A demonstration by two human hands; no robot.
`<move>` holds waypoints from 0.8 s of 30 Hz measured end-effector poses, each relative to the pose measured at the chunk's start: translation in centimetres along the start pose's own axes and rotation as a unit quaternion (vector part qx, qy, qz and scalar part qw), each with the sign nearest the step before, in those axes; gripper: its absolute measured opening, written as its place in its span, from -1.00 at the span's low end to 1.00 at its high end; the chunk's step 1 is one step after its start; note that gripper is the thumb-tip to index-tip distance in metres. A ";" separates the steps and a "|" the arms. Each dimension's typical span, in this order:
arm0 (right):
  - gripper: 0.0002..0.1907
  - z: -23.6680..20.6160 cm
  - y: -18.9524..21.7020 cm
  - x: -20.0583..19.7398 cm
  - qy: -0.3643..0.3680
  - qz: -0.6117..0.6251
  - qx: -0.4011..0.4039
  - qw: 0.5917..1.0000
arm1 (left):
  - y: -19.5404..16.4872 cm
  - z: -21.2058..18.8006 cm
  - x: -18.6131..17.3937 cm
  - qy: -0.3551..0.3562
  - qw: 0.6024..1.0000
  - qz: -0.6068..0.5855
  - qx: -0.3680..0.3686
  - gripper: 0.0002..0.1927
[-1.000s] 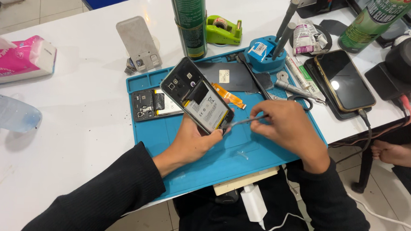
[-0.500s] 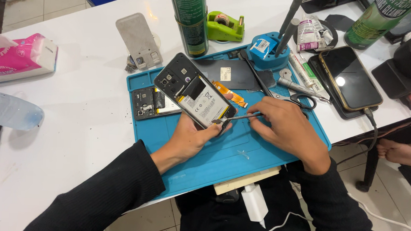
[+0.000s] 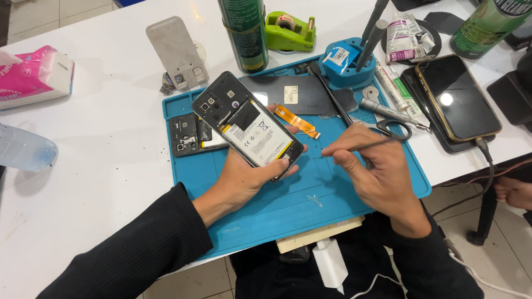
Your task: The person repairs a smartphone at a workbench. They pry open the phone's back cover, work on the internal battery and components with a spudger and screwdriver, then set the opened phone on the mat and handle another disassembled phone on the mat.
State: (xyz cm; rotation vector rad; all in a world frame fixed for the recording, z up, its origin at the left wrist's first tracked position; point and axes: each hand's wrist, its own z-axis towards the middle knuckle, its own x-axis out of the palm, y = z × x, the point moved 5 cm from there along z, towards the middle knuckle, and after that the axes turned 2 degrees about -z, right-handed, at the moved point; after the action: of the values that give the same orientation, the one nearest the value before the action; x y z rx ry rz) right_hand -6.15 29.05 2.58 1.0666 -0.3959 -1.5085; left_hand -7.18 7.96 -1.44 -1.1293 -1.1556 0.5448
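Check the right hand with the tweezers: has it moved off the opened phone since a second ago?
Yes. The right hand has pulled its tweezers away from the opened phone, rightward over the blue mat, leaving a gap; the left hand holds the phone.

Left hand (image 3: 246,181) cupped palm-up, right hand (image 3: 375,172) in pinching grip

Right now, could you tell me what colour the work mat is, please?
Blue; the work mat shows best in the head view.

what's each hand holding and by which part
Left hand cradles the opened black phone with its white battery showing by its lower end. Right hand pinches a thin dark metal tool near its tip.
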 end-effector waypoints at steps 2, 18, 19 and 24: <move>-0.91 -0.4 -0.3 0.5 0.007 0.042 0.014 0.999 | 0.1 0.0 -0.1 -0.004 1.000 -0.001 -0.012 -0.02; -0.85 -1.2 -2.1 2.4 0.032 0.141 0.121 0.982 | -0.2 -0.5 0.1 -0.015 0.999 -0.009 -0.026 -0.06; -0.84 -1.2 -2.1 2.4 0.034 0.141 0.121 0.982 | -0.2 -0.5 0.1 -0.014 0.999 -0.011 -0.028 -0.06; -0.84 -1.0 -1.8 2.3 0.045 0.122 0.112 0.985 | 0.1 -0.4 -0.1 -0.007 0.999 -0.002 -0.053 -0.18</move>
State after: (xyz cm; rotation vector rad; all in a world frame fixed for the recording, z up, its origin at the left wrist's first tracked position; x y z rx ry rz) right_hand -6.21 27.73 -0.20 1.2103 -0.6214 -1.2140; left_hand -6.87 7.72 -1.57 -1.2151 -1.2099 0.4950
